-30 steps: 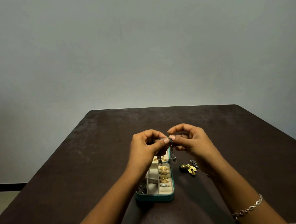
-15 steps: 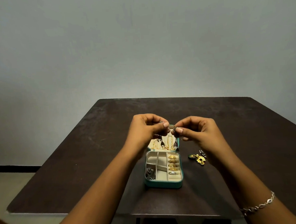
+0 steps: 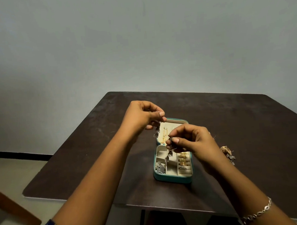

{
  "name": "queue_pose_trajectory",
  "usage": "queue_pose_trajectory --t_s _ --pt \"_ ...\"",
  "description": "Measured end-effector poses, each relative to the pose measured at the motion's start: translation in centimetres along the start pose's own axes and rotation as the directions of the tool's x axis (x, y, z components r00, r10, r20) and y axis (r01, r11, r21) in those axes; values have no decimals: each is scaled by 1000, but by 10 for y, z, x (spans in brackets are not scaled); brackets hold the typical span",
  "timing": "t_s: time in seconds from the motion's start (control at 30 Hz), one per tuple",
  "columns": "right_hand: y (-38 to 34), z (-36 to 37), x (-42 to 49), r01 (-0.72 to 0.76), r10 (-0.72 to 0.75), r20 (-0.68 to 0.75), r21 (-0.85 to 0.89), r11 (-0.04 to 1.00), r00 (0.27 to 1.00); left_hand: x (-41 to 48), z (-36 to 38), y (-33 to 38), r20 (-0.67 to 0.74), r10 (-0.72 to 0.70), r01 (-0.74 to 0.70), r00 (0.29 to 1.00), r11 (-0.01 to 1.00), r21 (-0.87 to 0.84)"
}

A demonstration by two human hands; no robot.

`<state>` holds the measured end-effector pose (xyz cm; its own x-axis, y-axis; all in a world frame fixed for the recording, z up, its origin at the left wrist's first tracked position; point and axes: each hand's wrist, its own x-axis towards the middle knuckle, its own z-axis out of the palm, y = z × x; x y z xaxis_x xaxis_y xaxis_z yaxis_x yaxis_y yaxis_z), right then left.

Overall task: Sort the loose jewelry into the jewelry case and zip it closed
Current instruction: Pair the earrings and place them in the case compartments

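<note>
Mid-sort: our left hand (image 3: pixel 142 118) pinches one earring (image 3: pixel 157 131), our right hand (image 3: pixel 194 140) a second earring (image 3: pixel 169 154); next, we lower both into the case (image 3: pixel 172 179).

Here's the teal case (image 3: pixel 173 177), open in front of me, its lid (image 3: pixel 177 121) standing up at the far end, cream lining showing. In the right-hand row sit the gold rings (image 3: pixel 182 159); a silver piece (image 3: pixel 160 167) fills the near-left pocket; gold chains (image 3: pixel 164 134) hang inside the lid. My left hand (image 3: pixel 143 118) pinches one dark earring (image 3: pixel 157 130) by the lid's left edge. My right hand (image 3: pixel 193 141) pinches the other dark earring (image 3: pixel 169 154), dangling over the middle pockets. Right of the case lie a gold piece (image 3: pixel 225 149) and a dark piece (image 3: pixel 231 157).
</note>
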<state>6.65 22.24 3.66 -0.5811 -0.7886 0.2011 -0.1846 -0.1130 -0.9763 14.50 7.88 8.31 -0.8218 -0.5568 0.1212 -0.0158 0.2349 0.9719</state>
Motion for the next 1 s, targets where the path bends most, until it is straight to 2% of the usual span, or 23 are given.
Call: queue_pose_trajectory --t_s 0.4,0.57,0.8,1.0 --pt "22 12 6 -47 49 45 -52 998 998 1 -2 -2 -5 -24 24 1000 999 28" --pt "28 10 7 -26 38 46 -231 973 998 1 -1 -2 -7 -31 31 1000 999 34" --pt "35 11 7 13 8 38 -520 854 999 -1 -2 -1 56 -68 61 996 993 106" --pt "39 15 9 6 35 58 -592 806 998 -3 -3 0 129 -133 102 983 969 224"
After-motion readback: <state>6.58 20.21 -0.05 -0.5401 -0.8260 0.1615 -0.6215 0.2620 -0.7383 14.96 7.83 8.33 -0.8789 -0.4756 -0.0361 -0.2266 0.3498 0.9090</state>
